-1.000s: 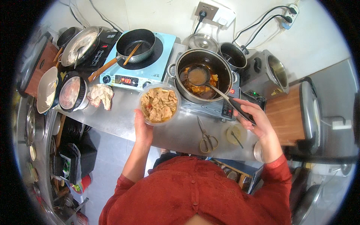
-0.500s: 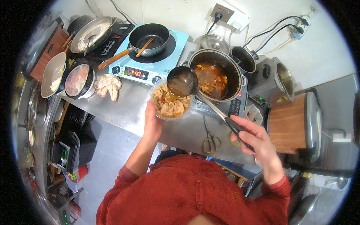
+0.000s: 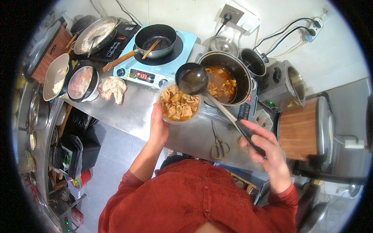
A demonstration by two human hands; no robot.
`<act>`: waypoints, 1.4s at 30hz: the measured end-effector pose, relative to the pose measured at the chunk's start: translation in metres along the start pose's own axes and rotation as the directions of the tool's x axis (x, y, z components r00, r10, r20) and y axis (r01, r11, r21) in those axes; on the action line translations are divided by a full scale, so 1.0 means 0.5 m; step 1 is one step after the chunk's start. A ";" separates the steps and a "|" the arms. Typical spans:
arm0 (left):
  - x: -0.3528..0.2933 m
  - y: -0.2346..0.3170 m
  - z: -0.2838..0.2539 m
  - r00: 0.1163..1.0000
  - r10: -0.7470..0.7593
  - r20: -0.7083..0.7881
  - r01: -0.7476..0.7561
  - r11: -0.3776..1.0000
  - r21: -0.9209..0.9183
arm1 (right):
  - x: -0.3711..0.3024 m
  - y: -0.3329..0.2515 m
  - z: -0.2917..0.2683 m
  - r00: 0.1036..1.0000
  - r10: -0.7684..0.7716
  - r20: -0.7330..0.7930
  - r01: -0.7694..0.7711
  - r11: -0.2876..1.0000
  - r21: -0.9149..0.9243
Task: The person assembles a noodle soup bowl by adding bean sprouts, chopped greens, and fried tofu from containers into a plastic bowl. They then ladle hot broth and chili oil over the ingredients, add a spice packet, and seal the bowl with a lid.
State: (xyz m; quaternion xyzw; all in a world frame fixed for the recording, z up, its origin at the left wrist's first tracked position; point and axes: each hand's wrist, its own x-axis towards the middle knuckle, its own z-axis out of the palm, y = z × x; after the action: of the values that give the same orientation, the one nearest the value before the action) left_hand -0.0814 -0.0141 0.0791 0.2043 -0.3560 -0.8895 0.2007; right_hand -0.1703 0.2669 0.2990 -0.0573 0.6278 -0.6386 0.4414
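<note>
The ladle [image 3: 221, 108] is gripped by its handle between the right hand's [image 3: 269, 149] curled fingers, its long axis running far-left; its bowl, nearer the left hand [image 3: 157, 123], overlaps the far-right rim of the tub [image 3: 181, 122]. The tub is held at near-left, thumb outside, other fingers hidden; the ladle's contents are unclear.

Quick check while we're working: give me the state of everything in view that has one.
Left hand: holding the round tub
Right hand: gripping the ladle
Round tub: uncovered, filled with meat pieces
Ladle: bowl above the tub's edge
Large pot: uncovered, brown broth inside
Blue cooker: display lit
Saucepan: uncovered, chopsticks inside
Scissors: lying on the counter
</note>
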 end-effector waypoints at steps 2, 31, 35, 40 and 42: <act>-0.005 0.003 0.001 1.000 -0.014 -0.016 0.014 0.999 -0.038 | 0.001 -0.001 -0.017 0.999 -0.024 -0.034 0.026 0.998 0.058; -0.004 -0.005 0.007 1.000 -0.015 -0.014 0.015 1.000 0.017 | -0.028 0.072 0.019 0.865 -0.473 0.168 0.329 0.283 -0.901; -0.008 -0.007 0.009 0.998 -0.029 -0.050 0.031 0.999 0.028 | -0.023 0.076 0.036 0.841 -0.500 0.206 0.387 0.291 -0.875; -0.012 -0.007 0.009 0.999 -0.034 -0.030 0.033 0.998 -0.062 | -0.011 0.079 0.055 0.882 -0.410 0.233 0.391 0.358 -0.848; -0.013 -0.006 0.009 0.998 -0.030 -0.049 0.027 0.997 -0.069 | -0.014 0.079 0.055 0.843 -0.479 0.243 0.434 0.343 -0.833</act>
State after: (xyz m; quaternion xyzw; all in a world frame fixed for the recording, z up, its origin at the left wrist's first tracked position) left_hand -0.0789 -0.0064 0.0811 0.2244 -0.3172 -0.8987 0.2035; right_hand -0.1295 0.2576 0.2744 -0.4287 0.8280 -0.3330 0.1407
